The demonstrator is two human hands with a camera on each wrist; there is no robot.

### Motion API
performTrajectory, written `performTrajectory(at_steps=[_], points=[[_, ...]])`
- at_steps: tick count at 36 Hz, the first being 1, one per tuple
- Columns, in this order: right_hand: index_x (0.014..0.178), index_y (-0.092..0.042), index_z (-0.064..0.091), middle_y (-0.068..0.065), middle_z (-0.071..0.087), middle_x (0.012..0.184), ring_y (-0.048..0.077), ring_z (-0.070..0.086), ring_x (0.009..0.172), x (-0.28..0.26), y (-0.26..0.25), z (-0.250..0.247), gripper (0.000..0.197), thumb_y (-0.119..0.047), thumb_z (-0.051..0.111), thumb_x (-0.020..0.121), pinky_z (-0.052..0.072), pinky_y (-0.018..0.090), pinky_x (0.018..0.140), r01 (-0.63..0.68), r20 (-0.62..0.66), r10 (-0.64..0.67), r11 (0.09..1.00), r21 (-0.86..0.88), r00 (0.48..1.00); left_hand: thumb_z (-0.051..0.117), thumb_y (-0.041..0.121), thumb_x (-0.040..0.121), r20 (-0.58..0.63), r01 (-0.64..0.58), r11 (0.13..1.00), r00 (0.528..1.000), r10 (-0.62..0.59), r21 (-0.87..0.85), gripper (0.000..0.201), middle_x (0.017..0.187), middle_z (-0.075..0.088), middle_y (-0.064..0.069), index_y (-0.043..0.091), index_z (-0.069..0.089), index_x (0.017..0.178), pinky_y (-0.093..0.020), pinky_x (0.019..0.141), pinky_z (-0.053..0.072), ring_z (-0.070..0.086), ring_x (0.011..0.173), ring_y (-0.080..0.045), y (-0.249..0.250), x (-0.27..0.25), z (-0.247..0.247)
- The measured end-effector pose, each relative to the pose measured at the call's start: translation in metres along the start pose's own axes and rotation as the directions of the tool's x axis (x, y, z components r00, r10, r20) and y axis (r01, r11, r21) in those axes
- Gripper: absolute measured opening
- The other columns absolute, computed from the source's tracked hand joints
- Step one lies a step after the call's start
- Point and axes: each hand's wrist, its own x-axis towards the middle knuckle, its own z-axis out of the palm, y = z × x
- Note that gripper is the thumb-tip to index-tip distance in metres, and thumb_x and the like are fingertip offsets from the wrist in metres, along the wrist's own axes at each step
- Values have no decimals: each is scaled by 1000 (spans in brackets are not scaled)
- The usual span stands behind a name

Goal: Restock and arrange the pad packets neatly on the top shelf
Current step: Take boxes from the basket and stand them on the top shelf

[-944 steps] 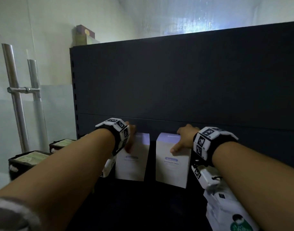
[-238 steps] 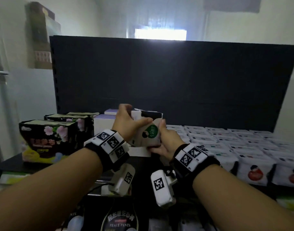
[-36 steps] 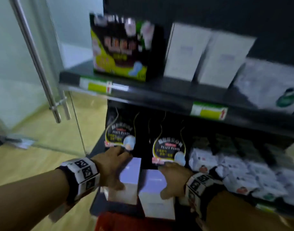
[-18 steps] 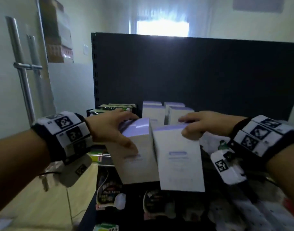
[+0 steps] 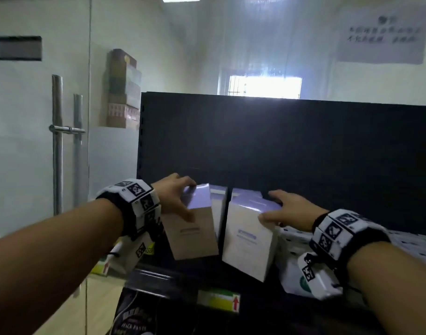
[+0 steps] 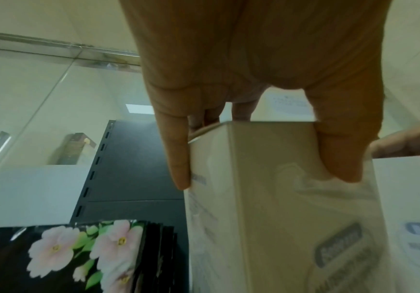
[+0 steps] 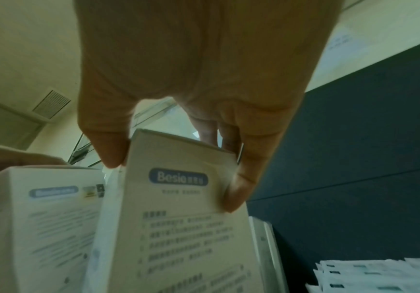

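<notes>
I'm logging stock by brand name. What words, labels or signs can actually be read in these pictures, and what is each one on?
"Besie": blue badge on the white box held by the right hand.
"PEACE PANTS": black packet on the lower shelf, faint.
Red arrow, no legible words: shelf price label.
Small print under the badge: too blurred.
Badge on the left hand's box: blurred.
Wall poster: unreadable.

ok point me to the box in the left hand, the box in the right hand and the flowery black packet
box in the left hand [image 5: 192, 234]: head view, front face.
box in the right hand [image 5: 249, 247]: head view, front face below the label.
flowery black packet [image 6: 61, 255]: left wrist view, pink flower print.
</notes>
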Motion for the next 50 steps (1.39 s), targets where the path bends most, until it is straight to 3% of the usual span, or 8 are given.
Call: performTrajectory(at_steps=[10,15,18,27,34,38,46,50], points=[[149,-17,28,2,37,148,18,42,129,32,27,14,85,-39,72,80,39,23,99,65,114,-60,997,-41,992,80,53,60,83,45,995,995,-52,90,82,103,34,7,34,40,130,-28,83,38,39,97,-15,5,28,30],[145,-21,36,1,41,144,16,44,126,36,32,14,72,-37,69,83,41,23,99,67,120,-60,996,-57,991,80,51,63,140,37,996,989,-47,79,83,107,35,7,35,39,133,-31,90,41,38,100,-13,6,42,31],[141,-22,42,1,44,141,15,45,125,40,31,16,63,-39,66,85,35,18,92,66,128,-51,991,-116,990,79,51,65,203,21,997,978,-37,80,85,118,39,5,37,35,136,-30,85,40,38,100,-13,6,48,31],[141,-28,47,0,42,141,21,45,128,51,20,9,82,-54,77,69,37,32,108,23,189,55,921,-389,980,74,53,70,166,-163,968,977,132,191,84,128,46,-1,26,38,141,-32,100,42,48,114,-21,6,52,40],[141,-24,46,2,49,135,24,50,122,56,2,12,81,-53,76,72,43,29,97,37,181,78,828,-560,980,67,48,81,205,-231,925,963,174,302,65,128,57,-3,16,49,135,-33,97,43,53,117,-26,5,53,28],[144,-27,43,1,47,138,24,48,126,55,6,16,81,-46,78,73,41,29,97,27,166,73,847,-531,983,67,45,83,222,-227,927,961,164,298,69,139,51,4,23,42,142,-24,98,38,49,123,-17,1,56,25],[144,-33,41,-3,45,138,21,46,127,57,11,18,76,-37,77,77,38,22,91,30,161,56,874,-486,985,71,45,79,247,-277,912,947,206,303,69,130,56,5,28,44,141,-18,83,36,52,116,-16,-6,58,19],[144,-32,40,-4,45,136,20,46,127,58,12,19,76,-36,77,78,37,22,91,31,167,58,874,-484,984,70,43,81,241,-274,922,948,210,274,68,131,56,3,27,43,141,-23,93,42,53,115,-17,-7,56,23]])
